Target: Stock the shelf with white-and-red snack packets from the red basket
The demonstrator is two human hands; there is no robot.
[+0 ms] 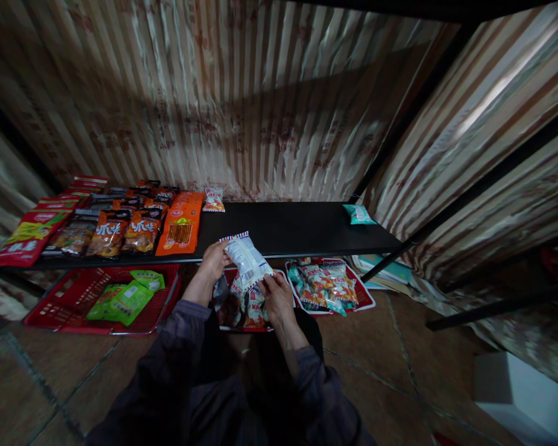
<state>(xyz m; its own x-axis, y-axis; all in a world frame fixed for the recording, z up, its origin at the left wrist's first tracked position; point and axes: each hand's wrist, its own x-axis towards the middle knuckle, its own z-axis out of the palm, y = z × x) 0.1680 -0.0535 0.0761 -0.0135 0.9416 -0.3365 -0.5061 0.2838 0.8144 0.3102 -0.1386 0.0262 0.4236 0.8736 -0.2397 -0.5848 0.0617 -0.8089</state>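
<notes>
A small white snack packet (247, 259) with a striped edge is held up between my two hands, its printed back with a barcode facing me. My left hand (215, 260) grips its upper left corner, and my right hand (276, 297) pinches its lower right corner. Below it stands a red basket (242, 327) with more snack packets (253, 306), partly hidden by my hands. On the black shelf (279, 226) ahead, a similar small packet (214, 199) stands at the back, beside a large orange bag (181, 224).
Several snack bags (109, 232) and red bags (37, 226) fill the shelf's left side; a teal packet (359, 214) lies at its right. Below are a red basket (51, 308) with green packets (128, 298) and another basket (369, 299) of packets. A white box (521, 396) stands at right.
</notes>
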